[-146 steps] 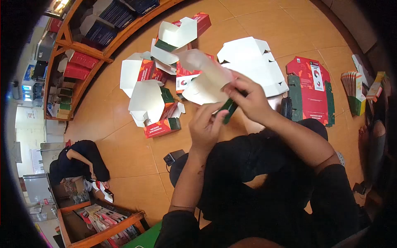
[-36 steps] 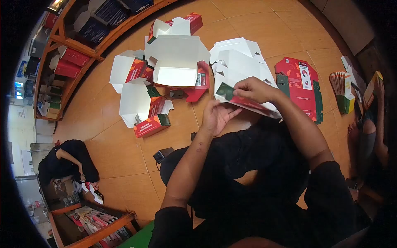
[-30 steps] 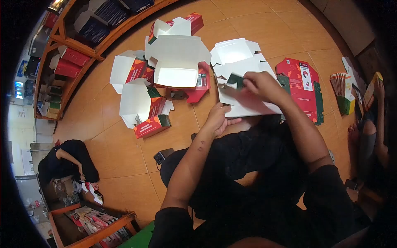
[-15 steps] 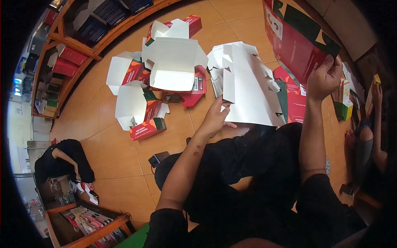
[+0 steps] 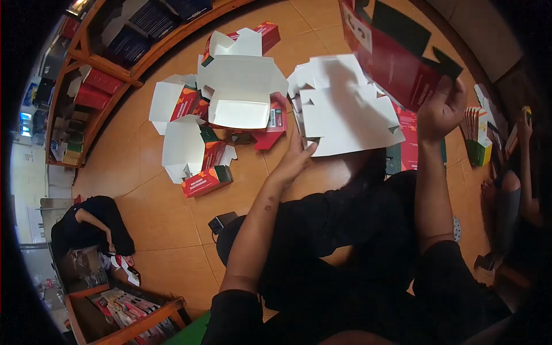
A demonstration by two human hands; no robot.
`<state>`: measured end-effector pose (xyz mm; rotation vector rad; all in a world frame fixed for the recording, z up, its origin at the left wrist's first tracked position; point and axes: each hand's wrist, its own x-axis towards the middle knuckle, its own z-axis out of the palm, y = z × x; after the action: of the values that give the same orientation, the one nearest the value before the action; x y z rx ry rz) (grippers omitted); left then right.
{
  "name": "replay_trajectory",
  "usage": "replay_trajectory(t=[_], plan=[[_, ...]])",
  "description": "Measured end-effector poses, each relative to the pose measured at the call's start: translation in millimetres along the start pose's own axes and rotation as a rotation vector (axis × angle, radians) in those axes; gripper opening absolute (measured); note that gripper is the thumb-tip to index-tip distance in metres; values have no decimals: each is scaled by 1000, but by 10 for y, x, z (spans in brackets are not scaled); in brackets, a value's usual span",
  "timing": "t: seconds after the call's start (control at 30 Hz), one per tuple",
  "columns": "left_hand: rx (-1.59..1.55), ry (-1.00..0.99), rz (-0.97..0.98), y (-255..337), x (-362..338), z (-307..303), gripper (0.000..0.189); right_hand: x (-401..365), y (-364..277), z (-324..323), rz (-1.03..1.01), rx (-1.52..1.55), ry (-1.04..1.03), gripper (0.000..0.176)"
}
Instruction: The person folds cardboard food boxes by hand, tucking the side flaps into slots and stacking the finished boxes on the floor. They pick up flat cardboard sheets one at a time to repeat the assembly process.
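Observation:
My right hand (image 5: pixel 441 110) grips the lower corner of a flat red-and-green carton blank (image 5: pixel 397 63), which is held up and tilted, with dark green flaps at its top. My left hand (image 5: pixel 294 156) is closed on the near left corner of a white-side-up carton blank (image 5: pixel 348 123), thumb on top and fingers at the edge. That blank lies over other white sheets, and a shadow falls across it. Right of it, partly covered, red printed cardboard (image 5: pixel 407 141) lies on the floor.
Several folded cartons with open white lids (image 5: pixel 241 80) stand on the tiled floor (image 5: pixel 172 224) to the left. A wooden shelf (image 5: pixel 109 66) holds boxes. One person (image 5: pixel 95 224) sits far left; another person's hand (image 5: pixel 524 123) is at right, by yellow-green cartons (image 5: pixel 476 138). A small black device (image 5: pixel 221 223) sits near my knee.
The raised red-and-green blank has moved left, over the white stack. The upper white blank has shifted and turned, and my left hand now holds its near left corner.

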<state>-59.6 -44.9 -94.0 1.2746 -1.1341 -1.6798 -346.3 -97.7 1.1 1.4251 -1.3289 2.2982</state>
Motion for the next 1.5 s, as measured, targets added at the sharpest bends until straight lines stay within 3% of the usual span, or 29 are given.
replay_trajectory(t=[0.03,0.07,0.1,0.17,0.2,0.23,0.3,0.33,0.37,0.43,0.47,0.5,0.6,0.63,0.7,0.73,0.8,0.9,1.0,1.03,1.13,1.33,1.5], plan=[[255,68,-39,-185,97,-91,79,-60,-33,49,-2,8,0,15],[386,127,110,-572,267,-282,83,-138,-100,108,59,140,-102,12],[387,130,117,-458,226,-287,83,-166,-142,140,117,270,-203,10],[447,295,459,-50,35,-201,79,-75,-184,125,-41,81,-650,15],[540,462,772,57,1,-151,73,40,-312,176,-269,-64,-873,19],[545,462,770,196,-73,-125,73,51,-366,240,-265,-61,-871,19],[944,512,1102,486,-273,-137,77,7,-443,386,-199,6,-1231,14],[1074,473,1010,579,-355,-132,58,6,-529,454,-148,-9,-1297,8],[1081,466,1008,551,-364,-213,58,-11,-523,503,-140,-7,-1291,8],[599,78,362,464,-385,-360,31,-22,-503,583,-103,177,-1397,9],[471,98,437,387,-378,-328,16,-136,-398,572,-9,260,-1358,13],[471,105,435,405,-411,-332,16,-230,-348,567,-10,266,-1362,13],[291,-176,228,509,-533,-223,21,-414,-272,511,603,687,-1261,22],[286,-180,227,496,-553,-153,21,-441,-285,487,605,680,-1263,22],[-18,-223,91,493,-562,-45,23,-504,-383,490,733,698,-1159,28],[-20,-223,92,540,-566,-50,23,-546,-410,528,636,783,-1124,29],[-89,-231,-169,638,-597,-133,20,-617,-428,543,635,743,-1158,28],[-83,-107,-73,578,-607,-253,18,-696,-428,555,651,695,-1242,25],[124,-44,-5,618,-673,-396,18,-710,-497,598,142,399,-1334,23],[123,-44,-8,611,-675,-443,18,-762,-511,602,146,398,-1335,23],[259,76,7,578,-663,-521,17,-1008,-535,633,115,129,-1069,22],[130,15,-205,409,-537,-650,20,-1231,-562,644,-7,21,-1129,22],[113,41,-165,458,-559,-578,21,-1206,-552,638,112,124,-1133,16]])
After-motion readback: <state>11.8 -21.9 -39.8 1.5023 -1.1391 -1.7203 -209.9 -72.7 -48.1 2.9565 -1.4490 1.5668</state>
